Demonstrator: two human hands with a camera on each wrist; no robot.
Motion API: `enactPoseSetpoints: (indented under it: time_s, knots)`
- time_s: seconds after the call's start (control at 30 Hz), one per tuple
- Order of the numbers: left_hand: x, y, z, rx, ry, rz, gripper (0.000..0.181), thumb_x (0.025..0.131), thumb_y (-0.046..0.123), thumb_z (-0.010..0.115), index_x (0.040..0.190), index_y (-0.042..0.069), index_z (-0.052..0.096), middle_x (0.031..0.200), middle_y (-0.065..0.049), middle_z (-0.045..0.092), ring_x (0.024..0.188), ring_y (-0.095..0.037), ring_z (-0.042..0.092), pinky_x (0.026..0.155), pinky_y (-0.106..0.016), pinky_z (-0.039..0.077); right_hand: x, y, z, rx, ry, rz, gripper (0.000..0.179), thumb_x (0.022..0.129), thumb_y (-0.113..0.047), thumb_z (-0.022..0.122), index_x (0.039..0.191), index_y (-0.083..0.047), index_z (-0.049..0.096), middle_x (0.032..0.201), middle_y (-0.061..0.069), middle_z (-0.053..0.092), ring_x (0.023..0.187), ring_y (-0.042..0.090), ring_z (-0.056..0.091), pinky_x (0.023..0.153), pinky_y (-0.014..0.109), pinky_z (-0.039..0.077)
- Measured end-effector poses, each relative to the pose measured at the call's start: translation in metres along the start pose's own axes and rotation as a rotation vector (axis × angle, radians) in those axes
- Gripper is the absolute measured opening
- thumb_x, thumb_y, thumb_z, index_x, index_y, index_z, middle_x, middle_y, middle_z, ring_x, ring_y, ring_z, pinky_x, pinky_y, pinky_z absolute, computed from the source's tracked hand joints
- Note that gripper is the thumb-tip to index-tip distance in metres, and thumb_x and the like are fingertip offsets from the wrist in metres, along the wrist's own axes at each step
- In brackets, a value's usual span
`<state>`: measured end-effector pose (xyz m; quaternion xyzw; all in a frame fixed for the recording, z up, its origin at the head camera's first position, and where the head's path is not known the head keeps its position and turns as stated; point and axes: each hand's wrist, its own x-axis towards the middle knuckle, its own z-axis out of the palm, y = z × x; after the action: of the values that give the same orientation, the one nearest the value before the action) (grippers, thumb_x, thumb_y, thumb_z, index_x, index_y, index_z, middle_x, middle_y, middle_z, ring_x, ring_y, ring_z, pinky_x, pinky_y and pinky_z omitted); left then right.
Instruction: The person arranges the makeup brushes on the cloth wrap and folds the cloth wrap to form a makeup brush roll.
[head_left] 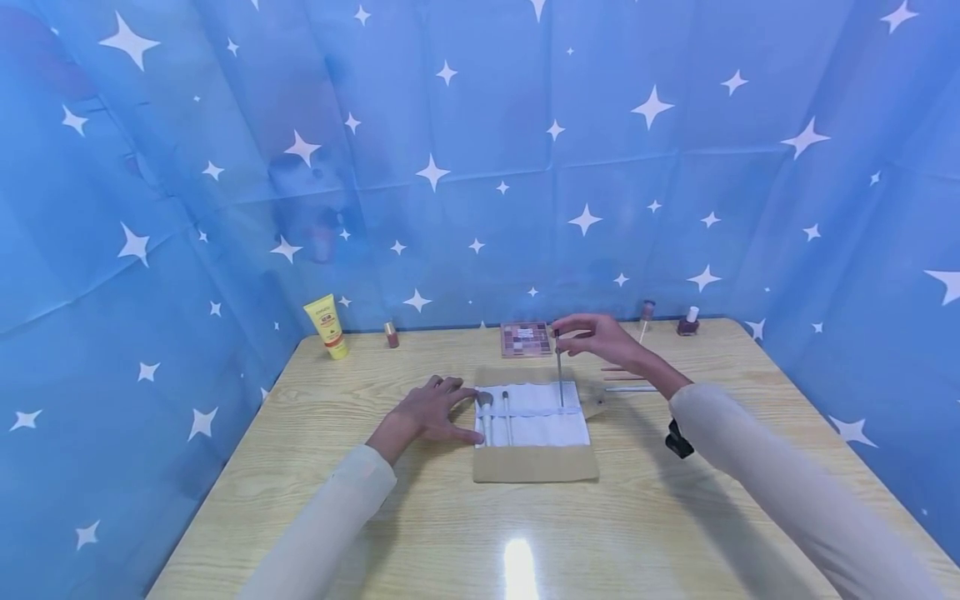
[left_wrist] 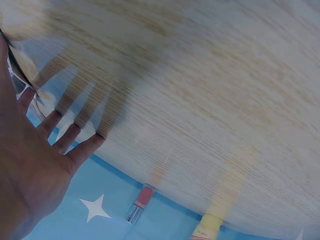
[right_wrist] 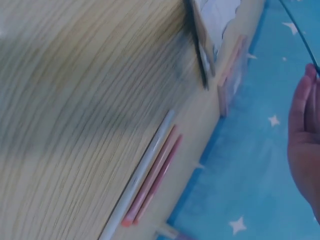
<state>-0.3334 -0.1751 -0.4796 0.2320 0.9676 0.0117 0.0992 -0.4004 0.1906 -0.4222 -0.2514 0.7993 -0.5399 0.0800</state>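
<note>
My right hand (head_left: 600, 340) pinches a thin makeup brush (head_left: 560, 379) near its top. The brush stands upright over the right part of an unfolded brush roll (head_left: 536, 465), its lower end at the pocket's edge. The roll is tan outside, with a white lining. A thick-headed brush (head_left: 486, 421) and a slim brush (head_left: 507, 421) sit in its pockets, heads away from me. At the roll's left edge rests my left hand (head_left: 433, 412), fingers spread and thumb touching the near corner. In the left wrist view, that hand's fingers (left_wrist: 85, 147) are extended.
An eyeshadow palette (head_left: 516, 348) lies behind the roll. To the right are a white pencil-like stick (right_wrist: 142, 165) and two pink ones (right_wrist: 152, 175). Along the back edge stand a yellow tube (head_left: 327, 327), a small red bottle (head_left: 392, 335) and dark nail polish (head_left: 687, 323). A starry blue curtain (head_left: 480, 208) encloses the table.
</note>
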Motion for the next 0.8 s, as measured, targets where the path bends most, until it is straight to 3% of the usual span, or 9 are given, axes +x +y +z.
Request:
enactPoseSetpoints:
  time_s: [0.27, 0.5, 0.8]
  knots:
    - [-0.003, 0.002, -0.002, -0.001, 0.013, 0.007, 0.095, 0.082, 0.087, 0.057, 0.161, 0.039, 0.036, 0.169, -0.006, 0.031, 0.153, -0.037, 0.029, 0.114, -0.062, 0.039, 0.018, 0.002, 0.025, 0.01, 0.04, -0.023, 0.034, 0.099, -0.004, 0.07, 0.133, 0.0, 0.066, 0.138, 0.028, 0.061, 0.108, 0.037, 0.072, 0.087, 0.047, 0.062]
    - [-0.004, 0.003, -0.003, 0.003, 0.017, 0.01, 0.095, 0.083, 0.086, 0.057, 0.161, 0.038, 0.036, 0.169, -0.007, 0.031, 0.153, -0.037, 0.03, 0.114, -0.062, 0.039, 0.03, 0.008, 0.041, 0.011, 0.041, -0.059, 0.035, 0.098, 0.002, 0.069, 0.132, 0.007, 0.064, 0.131, 0.028, 0.064, 0.103, 0.039, 0.073, 0.09, 0.063, 0.056]
    - [-0.001, 0.001, -0.001, 0.006, 0.013, 0.009, 0.096, 0.081, 0.088, 0.056, 0.161, 0.038, 0.036, 0.169, -0.006, 0.031, 0.153, -0.038, 0.029, 0.115, -0.062, 0.038, 0.037, 0.011, 0.056, 0.001, 0.059, -0.06, 0.036, 0.097, 0.004, 0.07, 0.133, 0.005, 0.064, 0.131, 0.032, 0.063, 0.104, 0.042, 0.072, 0.089, 0.065, 0.056]
